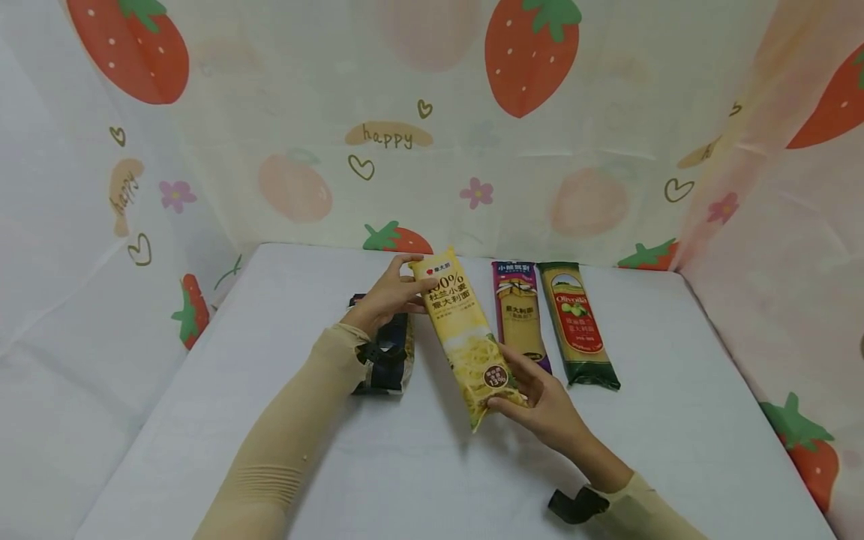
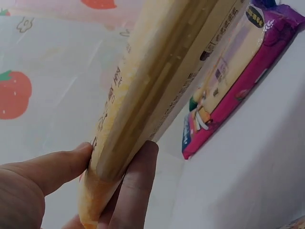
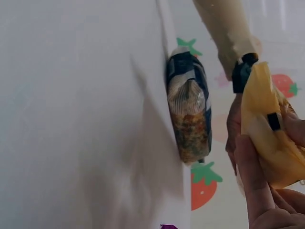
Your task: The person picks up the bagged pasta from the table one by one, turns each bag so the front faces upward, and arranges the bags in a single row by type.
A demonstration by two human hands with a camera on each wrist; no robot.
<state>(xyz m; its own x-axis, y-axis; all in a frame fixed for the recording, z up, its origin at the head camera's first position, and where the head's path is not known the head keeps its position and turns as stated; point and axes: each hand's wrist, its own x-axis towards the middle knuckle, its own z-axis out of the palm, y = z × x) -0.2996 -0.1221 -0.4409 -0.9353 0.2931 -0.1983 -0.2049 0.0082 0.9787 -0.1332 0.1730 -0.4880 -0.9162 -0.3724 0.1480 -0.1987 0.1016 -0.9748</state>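
Note:
Both hands hold a yellow pasta packet [image 1: 448, 315] above the white table, its printed front turned up toward the head camera. At its upper end, my left hand [image 1: 390, 295] pinches the packet's edge. My right hand [image 1: 545, 409] grips the lower right corner, thumb in front. In the left wrist view the packet [image 2: 143, 105] shows its side, with long strands inside, between thumb and fingers. The right wrist view shows its crimped yellow end [image 3: 259, 100] between the right fingers. Behind my left forearm lies a dark blue pasta packet [image 1: 385, 371], partly hidden.
A purple pasta packet [image 1: 518, 311] lies right of the held one, partly covered by it. Beside it is a green packet with a red label [image 1: 579, 322]. Strawberry-print curtains [image 1: 432, 180] surround the white table [image 1: 641, 450] at back and sides.

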